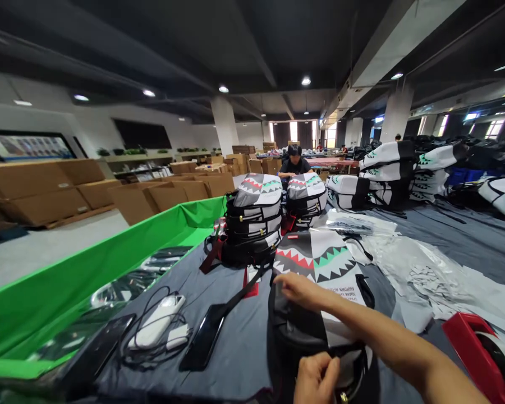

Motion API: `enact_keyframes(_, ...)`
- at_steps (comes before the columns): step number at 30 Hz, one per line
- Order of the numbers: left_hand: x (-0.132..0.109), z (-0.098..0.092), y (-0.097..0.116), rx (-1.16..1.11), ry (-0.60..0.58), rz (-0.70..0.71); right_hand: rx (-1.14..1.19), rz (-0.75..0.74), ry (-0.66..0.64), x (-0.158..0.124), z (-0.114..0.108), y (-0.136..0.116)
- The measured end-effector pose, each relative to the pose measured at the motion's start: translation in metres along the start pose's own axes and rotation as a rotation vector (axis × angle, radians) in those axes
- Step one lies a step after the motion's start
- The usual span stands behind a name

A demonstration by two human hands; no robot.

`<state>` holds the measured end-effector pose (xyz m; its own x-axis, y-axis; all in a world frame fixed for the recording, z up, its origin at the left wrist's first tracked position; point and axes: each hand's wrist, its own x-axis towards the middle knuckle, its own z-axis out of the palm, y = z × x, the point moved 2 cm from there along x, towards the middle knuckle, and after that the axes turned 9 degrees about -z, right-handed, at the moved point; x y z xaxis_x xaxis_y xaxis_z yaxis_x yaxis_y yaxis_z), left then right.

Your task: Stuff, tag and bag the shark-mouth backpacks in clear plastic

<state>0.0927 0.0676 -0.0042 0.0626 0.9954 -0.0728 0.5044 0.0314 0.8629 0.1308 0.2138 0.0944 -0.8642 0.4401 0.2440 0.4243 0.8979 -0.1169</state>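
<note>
We note a backpack lying flat on the grey-covered table, close to its near edge, its shark-mouth print in red, teal and white facing up and its black lower part toward us. Our right hand reaches in from the lower right across the bag, fingers laid flat and together on the black panel just below the print. Our left hand sits at the near edge with fingers curled, pinching what looks like a small metal fitting on the bag's black end; the exact part is too small to tell. A black strap runs from the bag toward the left. Left of the bag, on the same cloth, lie a dark phone, a white power bank wrapped in black cable, and a second dark slab near the left edge. Along that left edge stands a green bin holding bagged items. Farther back stands an upright stack of matching backpacks, and another just behind it. Clear plastic bags spread over the right side. A red tape dispenser sits at the near right corner. At the far end a person is seated. Cardboard boxes line the floor to the left.
</note>
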Motion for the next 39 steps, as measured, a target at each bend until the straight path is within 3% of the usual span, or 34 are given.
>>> enact_keyframes(2,0.003,0.001,0.013,-0.057,-0.002,0.012,0.142,0.000,0.172,-0.062,-0.014,-0.004)
enact_keyframes(5,0.003,0.006,0.030,0.034,0.096,0.184,0.051,-0.005,0.309,-0.153,-0.017,-0.022)
enact_keyframes(7,0.000,0.014,0.041,0.150,0.216,0.386,-0.078,-0.021,0.367,-0.193,-0.008,-0.037)
enact_keyframes(9,-0.003,0.021,0.052,0.286,0.317,0.611,-0.131,-0.034,0.445,-0.214,0.005,-0.047)
enact_keyframes(12,-0.007,0.021,0.063,0.423,0.352,0.894,-0.079,-0.027,0.595,-0.222,0.023,-0.052)
enact_keyframes(15,-0.004,0.003,0.065,0.479,0.356,1.057,-0.048,0.023,0.706,-0.219,0.035,-0.054)
enact_keyframes(18,0.011,-0.016,0.059,0.632,0.402,1.013,0.026,0.140,0.783,-0.217,0.040,-0.060)
enact_keyframes(22,0.028,-0.018,0.046,0.785,0.306,0.953,0.182,0.467,0.875,-0.238,0.032,-0.058)
enact_keyframes(25,0.024,-0.012,0.042,0.793,0.275,0.999,0.266,0.723,0.934,-0.265,0.018,-0.028)
enact_keyframes(28,0.015,-0.009,0.039,0.752,0.292,1.025,0.408,0.867,0.984,-0.270,0.006,0.029)
enact_keyframes(31,0.015,-0.010,0.038,0.742,0.307,1.040,0.487,0.872,1.001,-0.238,0.000,0.093)
enact_keyframes(34,0.019,-0.016,0.045,0.737,0.319,1.008,0.474,0.877,1.005,-0.201,-0.001,0.136)
enact_keyframes(37,0.010,-0.019,0.049,0.601,0.340,0.972,0.408,0.918,1.030,-0.201,0.003,0.135)
enact_keyframes(39,-0.008,-0.016,0.045,0.465,0.348,1.011,0.358,0.938,1.048,-0.222,0.010,0.106)
